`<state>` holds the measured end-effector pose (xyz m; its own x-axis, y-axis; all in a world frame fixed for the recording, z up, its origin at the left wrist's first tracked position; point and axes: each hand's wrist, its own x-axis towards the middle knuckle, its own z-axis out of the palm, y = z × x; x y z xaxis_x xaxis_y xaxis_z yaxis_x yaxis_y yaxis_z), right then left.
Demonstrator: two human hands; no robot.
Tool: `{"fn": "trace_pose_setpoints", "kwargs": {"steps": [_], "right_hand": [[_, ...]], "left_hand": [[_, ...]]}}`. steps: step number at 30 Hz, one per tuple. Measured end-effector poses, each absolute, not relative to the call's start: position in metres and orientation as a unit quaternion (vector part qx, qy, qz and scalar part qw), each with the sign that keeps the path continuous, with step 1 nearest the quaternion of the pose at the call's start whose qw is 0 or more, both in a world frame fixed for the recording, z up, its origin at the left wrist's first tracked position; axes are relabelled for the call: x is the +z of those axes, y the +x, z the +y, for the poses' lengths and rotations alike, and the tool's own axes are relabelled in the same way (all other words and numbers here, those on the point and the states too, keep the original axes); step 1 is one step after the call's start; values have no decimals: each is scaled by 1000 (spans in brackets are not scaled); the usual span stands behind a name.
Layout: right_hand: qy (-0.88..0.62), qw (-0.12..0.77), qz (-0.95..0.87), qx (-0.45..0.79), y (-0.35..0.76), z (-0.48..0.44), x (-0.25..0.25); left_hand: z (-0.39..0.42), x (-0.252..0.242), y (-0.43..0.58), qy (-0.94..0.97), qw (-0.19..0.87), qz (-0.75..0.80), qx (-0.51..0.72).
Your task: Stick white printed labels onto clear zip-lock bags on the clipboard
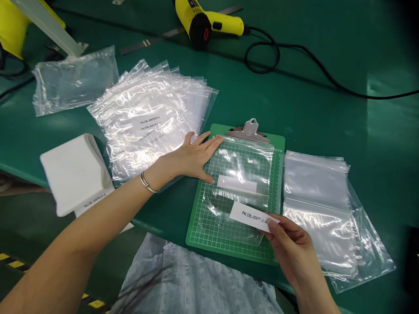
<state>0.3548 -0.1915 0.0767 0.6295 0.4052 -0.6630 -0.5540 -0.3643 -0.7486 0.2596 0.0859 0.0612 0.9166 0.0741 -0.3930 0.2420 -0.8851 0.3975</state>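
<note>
A clear zip bag (229,218) lies flat on a green gridded clipboard (198,237), its zip edge just below the metal clip (251,131). My left hand (199,155) is open, fingers spread, with its fingertips touching the bag's upper left edge. Between thumb and fingers, my right hand (288,237) pinches a white printed label (250,216) over the lower part of the bag. The label reads PN:CBL-005..., partly covered by my thumb. A blank white strip (237,184) shows at the middle of the bag; I cannot tell whether it is under it.
Fanned labelled bags (140,104) lie left of the clipboard; more clear bags (317,187) lie right. A white label roll or pad (73,170) sits at the table's front left. Behind are a folded plastic bag (77,80), a yellow heat gun (209,22) with black cord, and a steel ruler (157,37).
</note>
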Motion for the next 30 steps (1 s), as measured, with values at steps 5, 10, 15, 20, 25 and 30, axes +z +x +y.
{"fn": "trace_pose_setpoints", "kwargs": {"steps": [5, 10, 15, 20, 25, 30], "right_hand": [[-730, 569, 10, 379, 371, -178, 81], [-748, 547, -43, 373, 382, -151, 80], [-739, 529, -86, 409, 386, -136, 67], [-744, 501, -94, 433, 389, -135, 57], [-738, 503, -72, 444, 389, -134, 55], [-747, 482, -88, 450, 390, -132, 57]], "left_hand": [[86, 60, 260, 954, 219, 82, -188], [86, 58, 259, 957, 216, 77, -178], [87, 58, 258, 956, 219, 76, -179], [87, 58, 259, 956, 216, 77, -182], [87, 57, 259, 956, 216, 74, -182], [87, 57, 260, 953, 224, 80, -187]]}}
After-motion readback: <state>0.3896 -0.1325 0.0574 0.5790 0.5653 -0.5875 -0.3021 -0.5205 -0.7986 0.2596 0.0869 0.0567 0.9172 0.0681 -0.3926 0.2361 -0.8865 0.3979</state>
